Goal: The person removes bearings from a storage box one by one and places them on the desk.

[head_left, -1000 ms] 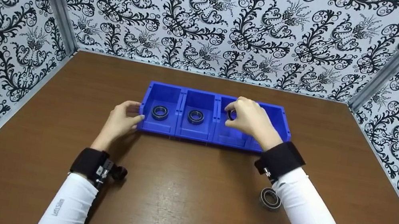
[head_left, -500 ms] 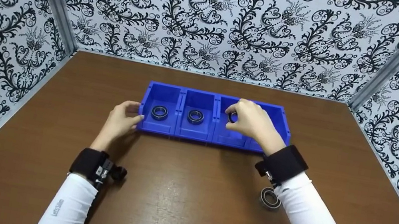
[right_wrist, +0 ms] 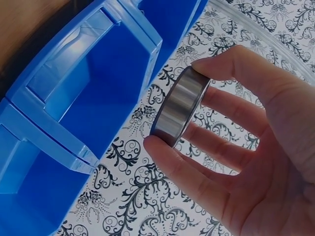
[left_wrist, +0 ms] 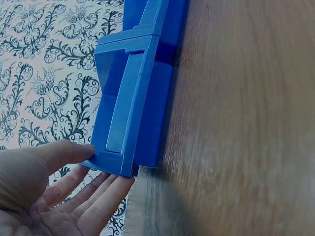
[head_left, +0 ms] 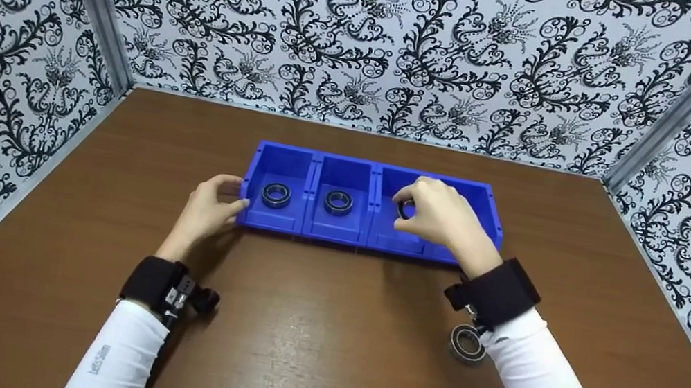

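A bearing (right_wrist: 181, 105), a steel ring with dark edges, is pinched by its rim between the thumb and a fingertip of my right hand (head_left: 443, 217). In the head view that hand is over the third compartment of a row of joined blue bins (head_left: 336, 234). My left hand (head_left: 211, 208) grips the left end wall of the row, its thumb (left_wrist: 66, 153) at the front corner and the fingers along the outer side. One bearing (head_left: 276, 195) lies flat in the leftmost bin, another bearing (head_left: 338, 203) in the second. The fourth bin is partly hidden by my right hand.
Another bearing (head_left: 468, 344) lies on the brown table (head_left: 291, 353), beside my right sleeve, which partly covers it. Patterned panels (head_left: 372, 37) with grey corner posts (head_left: 690, 104) enclose the back and sides.
My right hand has moved slightly right and toward me, still holding the bearing over the third bin. My left hand and the bins have stayed in place.
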A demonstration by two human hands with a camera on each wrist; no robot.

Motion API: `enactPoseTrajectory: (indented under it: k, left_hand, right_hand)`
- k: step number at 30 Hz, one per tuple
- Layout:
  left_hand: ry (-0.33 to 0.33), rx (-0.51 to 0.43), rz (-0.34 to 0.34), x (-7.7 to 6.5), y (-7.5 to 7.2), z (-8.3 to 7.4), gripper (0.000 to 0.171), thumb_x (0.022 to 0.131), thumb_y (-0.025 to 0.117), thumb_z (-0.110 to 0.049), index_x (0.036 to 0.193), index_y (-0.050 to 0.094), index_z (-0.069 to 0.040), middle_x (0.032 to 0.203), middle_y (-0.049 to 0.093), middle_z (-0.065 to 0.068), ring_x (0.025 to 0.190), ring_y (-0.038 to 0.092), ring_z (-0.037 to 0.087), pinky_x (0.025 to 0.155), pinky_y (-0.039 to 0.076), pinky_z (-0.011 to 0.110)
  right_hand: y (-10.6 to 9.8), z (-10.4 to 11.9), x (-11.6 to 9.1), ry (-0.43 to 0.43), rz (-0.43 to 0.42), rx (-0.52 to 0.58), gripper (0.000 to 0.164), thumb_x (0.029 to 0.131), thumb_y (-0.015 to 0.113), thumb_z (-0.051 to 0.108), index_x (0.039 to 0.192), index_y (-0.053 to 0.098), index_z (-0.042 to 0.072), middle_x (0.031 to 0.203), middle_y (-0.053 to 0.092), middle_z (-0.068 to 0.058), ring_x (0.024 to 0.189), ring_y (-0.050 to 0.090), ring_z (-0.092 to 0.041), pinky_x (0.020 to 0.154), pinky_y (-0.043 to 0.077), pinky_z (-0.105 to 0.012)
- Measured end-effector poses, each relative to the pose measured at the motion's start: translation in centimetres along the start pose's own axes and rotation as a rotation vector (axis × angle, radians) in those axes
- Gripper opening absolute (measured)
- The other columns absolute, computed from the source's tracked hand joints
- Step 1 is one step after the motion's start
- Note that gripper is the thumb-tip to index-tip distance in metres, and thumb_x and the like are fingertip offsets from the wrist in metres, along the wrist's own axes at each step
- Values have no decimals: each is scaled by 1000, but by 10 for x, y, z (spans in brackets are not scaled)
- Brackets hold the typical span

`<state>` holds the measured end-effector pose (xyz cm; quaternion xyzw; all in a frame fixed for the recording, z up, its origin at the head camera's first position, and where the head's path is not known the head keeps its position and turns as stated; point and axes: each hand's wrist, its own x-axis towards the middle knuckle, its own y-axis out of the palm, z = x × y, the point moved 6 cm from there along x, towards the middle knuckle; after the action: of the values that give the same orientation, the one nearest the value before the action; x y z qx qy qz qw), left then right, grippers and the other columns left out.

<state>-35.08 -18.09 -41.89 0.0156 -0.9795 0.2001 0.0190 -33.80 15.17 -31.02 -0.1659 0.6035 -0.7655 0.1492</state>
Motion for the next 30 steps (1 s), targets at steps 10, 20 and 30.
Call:
enactPoseTrajectory:
  k: [10,20,30]
  left_hand:
    - [-3,-4,-3,1,1,0,46,101,65,-4,143,52,9,139,60,31,124,63,42,94,61,43]
    - [-4,6,2,0,0,1,47,101,65,-5,144,52,9,139,60,31,124,64,42,91,62,41]
    - [3,10,-6,-1,1,-1,45,101,65,-5,143,53,9,138,61,31,118,66,40,87,63,38]
  right_hand:
    - [-4,6,-9,-9,1,9,39,81,75,16,119,79,6,124,71,-15,114,63,-34,94,55,-52]
    - [-4,9,-18,-26,-8,13,35,81,74,15,115,80,8,115,71,-11,104,61,-30,88,54,-49]
    - [-3,12,-28,-43,-24,3,34,81,74,16,113,81,10,110,70,-10,103,63,-32,87,56,-50]
